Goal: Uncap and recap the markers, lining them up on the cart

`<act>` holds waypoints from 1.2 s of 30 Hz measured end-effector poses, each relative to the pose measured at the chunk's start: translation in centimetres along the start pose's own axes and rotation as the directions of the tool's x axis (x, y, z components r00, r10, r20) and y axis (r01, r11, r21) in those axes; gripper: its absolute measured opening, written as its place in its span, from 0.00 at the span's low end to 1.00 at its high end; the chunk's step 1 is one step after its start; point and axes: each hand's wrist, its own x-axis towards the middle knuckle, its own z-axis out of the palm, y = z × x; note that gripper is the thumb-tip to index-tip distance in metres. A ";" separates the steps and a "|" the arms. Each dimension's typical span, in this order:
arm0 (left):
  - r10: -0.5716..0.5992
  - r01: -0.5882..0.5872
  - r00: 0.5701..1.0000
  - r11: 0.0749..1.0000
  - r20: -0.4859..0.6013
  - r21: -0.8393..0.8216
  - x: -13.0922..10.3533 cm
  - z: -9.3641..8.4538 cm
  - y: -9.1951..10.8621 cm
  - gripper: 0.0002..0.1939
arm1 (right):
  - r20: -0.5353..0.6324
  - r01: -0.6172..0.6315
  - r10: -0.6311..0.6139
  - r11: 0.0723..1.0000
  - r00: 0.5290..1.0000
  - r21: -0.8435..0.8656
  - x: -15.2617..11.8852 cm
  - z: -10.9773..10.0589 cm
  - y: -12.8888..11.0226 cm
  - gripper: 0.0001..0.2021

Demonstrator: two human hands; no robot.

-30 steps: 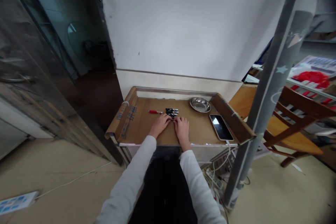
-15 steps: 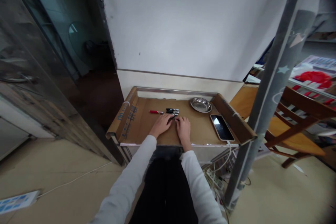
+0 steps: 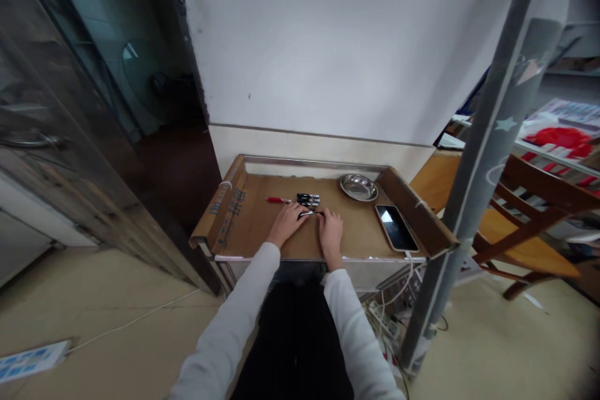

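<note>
My left hand [image 3: 285, 224] pinches the left end of a slim black-and-silver pen [image 3: 307, 213]. My right hand [image 3: 330, 231] has its fingers closed at the pen's dark right end. The pen lies crosswise between my fingertips, just above the cardboard. Whether its cap is on or apart is too small to tell. Just beyond the fingers, several black pens [image 3: 308, 198] lie side by side in a small group. To their left is a red pen [image 3: 277, 200], its right end close to my left hand.
Cardboard [image 3: 262, 240] lines the small table and folds up at both sides. At the back right stands a round metal dish [image 3: 359, 188]. A phone [image 3: 396, 228] with a white cable lies at the right. A grey post [image 3: 473, 162] and a wooden chair [image 3: 539, 200] stand beyond.
My right hand has shifted slightly right, and the gap between my hands is wider. More of the pen between them now shows. The other pens, dish and phone stay put.
</note>
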 end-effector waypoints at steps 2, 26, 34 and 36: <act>0.010 -0.010 1.000 1.000 0.012 -0.002 0.0 -0.2 0.1 0.10 | 0.022 0.050 -0.050 0.999 0.999 0.010 0.0 -0.1 -0.2 0.12; -0.353 0.402 0.894 0.904 -0.276 0.144 -0.3 0.4 -0.6 0.12 | 0.020 0.142 -0.142 0.989 0.990 -0.042 0.1 0.4 -1.0 0.18; -0.385 0.421 0.897 0.893 -0.219 0.157 -0.1 0.4 -0.7 0.11 | 0.040 0.108 -0.105 0.990 0.994 -0.093 0.1 0.5 -1.0 0.15; -0.396 0.431 0.890 0.892 -0.226 0.136 0.1 0.5 -1.0 0.09 | 0.050 0.096 -0.091 0.988 0.995 -0.119 0.1 0.5 -1.0 0.12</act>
